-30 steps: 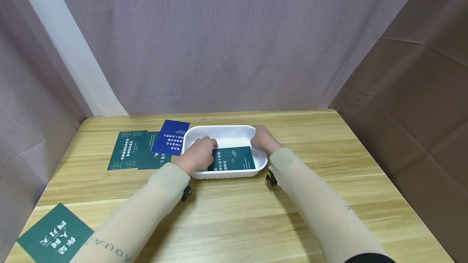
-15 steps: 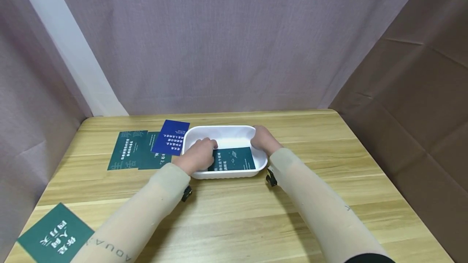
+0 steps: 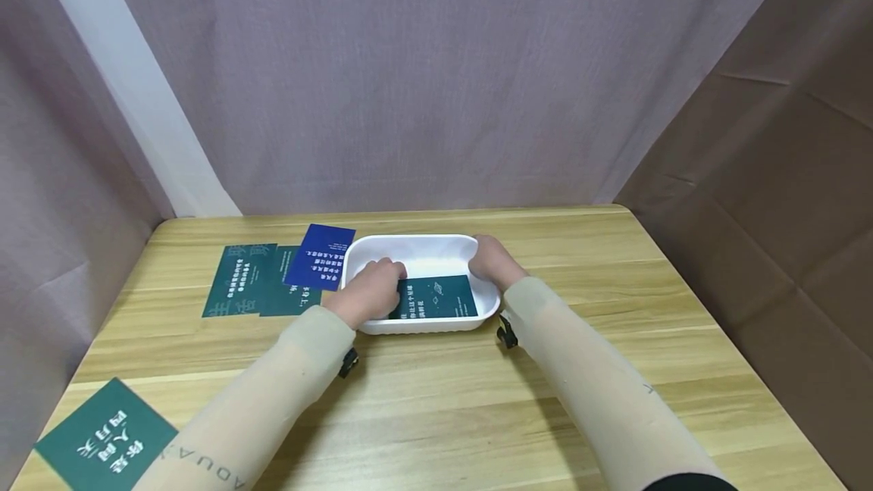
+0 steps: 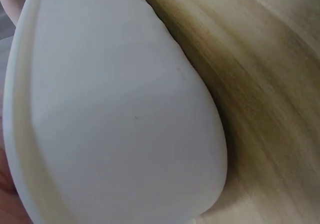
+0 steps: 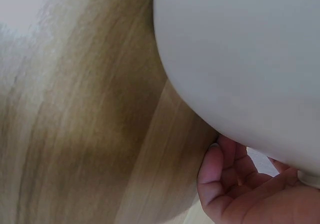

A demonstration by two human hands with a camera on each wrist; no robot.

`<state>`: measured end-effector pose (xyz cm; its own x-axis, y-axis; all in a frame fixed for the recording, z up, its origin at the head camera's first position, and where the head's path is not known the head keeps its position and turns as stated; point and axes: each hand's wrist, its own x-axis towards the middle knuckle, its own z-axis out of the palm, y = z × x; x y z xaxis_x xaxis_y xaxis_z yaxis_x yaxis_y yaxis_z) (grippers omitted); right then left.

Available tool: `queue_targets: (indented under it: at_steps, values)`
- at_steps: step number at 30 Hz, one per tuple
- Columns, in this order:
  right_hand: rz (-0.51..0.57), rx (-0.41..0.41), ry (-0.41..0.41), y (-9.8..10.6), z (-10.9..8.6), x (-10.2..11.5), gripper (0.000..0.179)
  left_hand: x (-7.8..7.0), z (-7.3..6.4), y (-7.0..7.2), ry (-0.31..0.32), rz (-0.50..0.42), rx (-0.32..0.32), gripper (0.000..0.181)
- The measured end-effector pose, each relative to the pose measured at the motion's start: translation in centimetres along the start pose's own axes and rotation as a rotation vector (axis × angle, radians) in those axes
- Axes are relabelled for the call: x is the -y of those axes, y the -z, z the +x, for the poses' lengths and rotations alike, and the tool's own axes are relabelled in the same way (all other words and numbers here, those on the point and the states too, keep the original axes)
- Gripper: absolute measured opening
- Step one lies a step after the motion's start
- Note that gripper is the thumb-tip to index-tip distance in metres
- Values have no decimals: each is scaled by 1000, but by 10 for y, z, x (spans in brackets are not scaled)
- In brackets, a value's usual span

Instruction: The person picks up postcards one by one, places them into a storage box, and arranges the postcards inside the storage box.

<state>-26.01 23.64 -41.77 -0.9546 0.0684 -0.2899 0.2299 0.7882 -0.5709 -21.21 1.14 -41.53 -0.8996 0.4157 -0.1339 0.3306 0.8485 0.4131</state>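
A white plastic tray (image 3: 426,329) with rounded corners stands on the table in the head view. Inside it lies a dark green card (image 3: 443,298) with white print and a small planet drawing. My left hand (image 3: 371,290) reaches over the tray's left end, fingers bent down at the card's left part, which it covers. Its fingertips are hidden, so a pinch cannot be made out. At the opposite end, my right hand (image 3: 496,262) holds the tray. In the right wrist view its curled fingers (image 5: 212,164) lie against the outer wall.
Left of the tray, a blue card (image 3: 319,256) overlaps a green card (image 3: 273,294), beside another green card (image 3: 239,279). A further green card (image 3: 105,434) lies at the front left, by my left forearm. Curtains rise behind the wooden table (image 3: 436,408).
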Motion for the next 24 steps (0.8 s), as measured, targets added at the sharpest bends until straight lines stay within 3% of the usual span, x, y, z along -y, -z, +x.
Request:
queue_targets:
  at_steps: [4,7,10,18,24]
  values:
    - [-4,-4,10,0,0,-1,63,2,-3,1,-48,-32,-83,36]
    - [-11,-2,11,0,0,-1,62,5,-7,8,-90,-107,-198,34]
    - [-18,2,3,0,0,0,62,11,-13,19,-91,-177,-309,36]
    - [5,8,-12,0,-1,1,64,46,-25,47,56,-232,-517,51]
    - [19,5,-14,1,-1,1,65,78,-25,48,228,-237,-542,67]
